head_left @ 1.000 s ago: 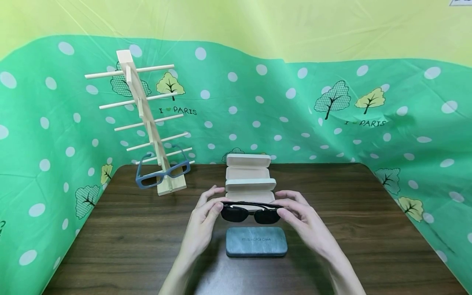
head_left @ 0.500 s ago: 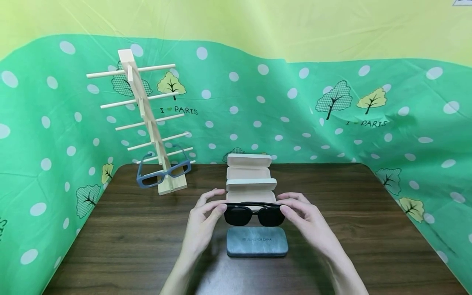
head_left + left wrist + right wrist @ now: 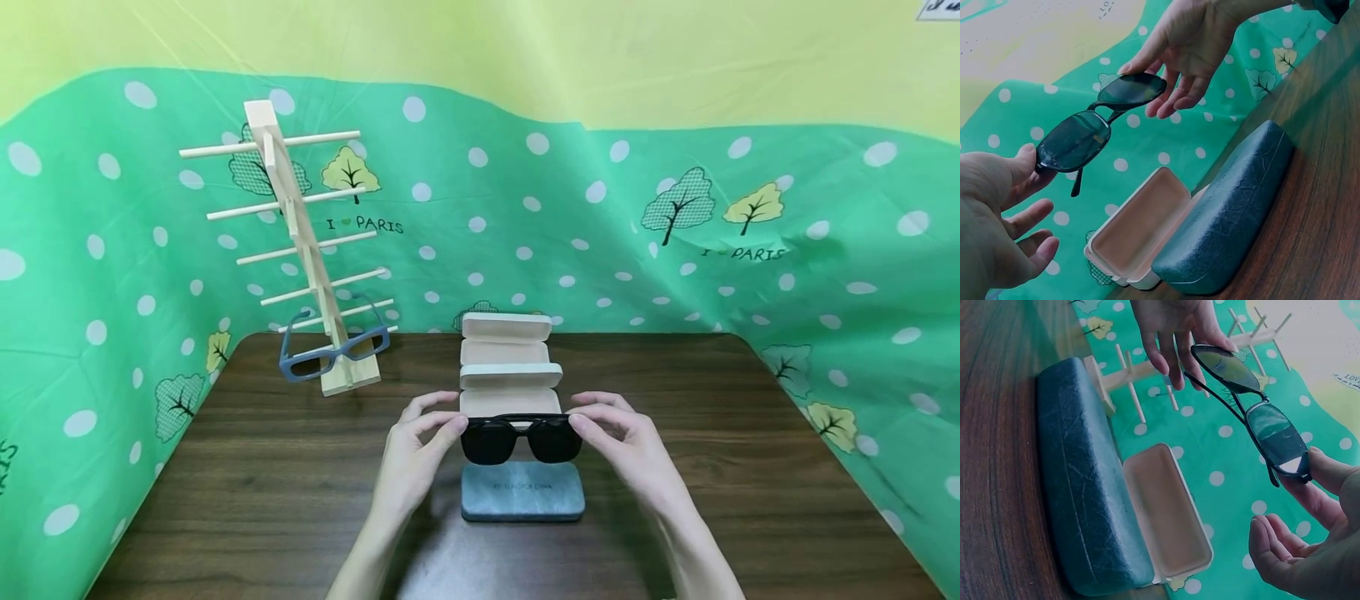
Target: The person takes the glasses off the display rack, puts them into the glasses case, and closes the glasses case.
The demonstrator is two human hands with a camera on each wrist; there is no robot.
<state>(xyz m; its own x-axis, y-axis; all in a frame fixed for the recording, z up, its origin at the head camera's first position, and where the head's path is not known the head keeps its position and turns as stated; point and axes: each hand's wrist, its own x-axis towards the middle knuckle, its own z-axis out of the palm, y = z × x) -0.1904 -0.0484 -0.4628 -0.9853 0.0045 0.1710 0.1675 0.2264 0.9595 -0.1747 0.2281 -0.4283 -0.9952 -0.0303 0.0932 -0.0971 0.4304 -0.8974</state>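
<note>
Black sunglasses [image 3: 491, 442] are held up between my two hands, dark lenses facing me. My left hand [image 3: 411, 454] pinches the left end of the frame between thumb and index finger. At the other end, my right hand [image 3: 628, 450] pinches the frame the same way; the remaining fingers of both hands are loosely spread. In the left wrist view one temple [image 3: 1077, 182] shows below the lenses. A closed blue-grey glasses case [image 3: 522, 492] lies on the table just below the sunglasses. Behind them stand white glasses cases [image 3: 511, 377] with raised lids, the nearer one partly hidden.
On the left a wooden display rack [image 3: 306, 237] with several crossbars leans upward, blue-framed glasses [image 3: 315, 361] hanging low on it. The dark wood table [image 3: 712, 467] ends against a green dotted cloth [image 3: 600, 217] at the back and sides.
The sunglasses have shifted slightly right and down, and their lenses have tilted to face me more fully. Both hands keep their pinch on the frame ends.
</note>
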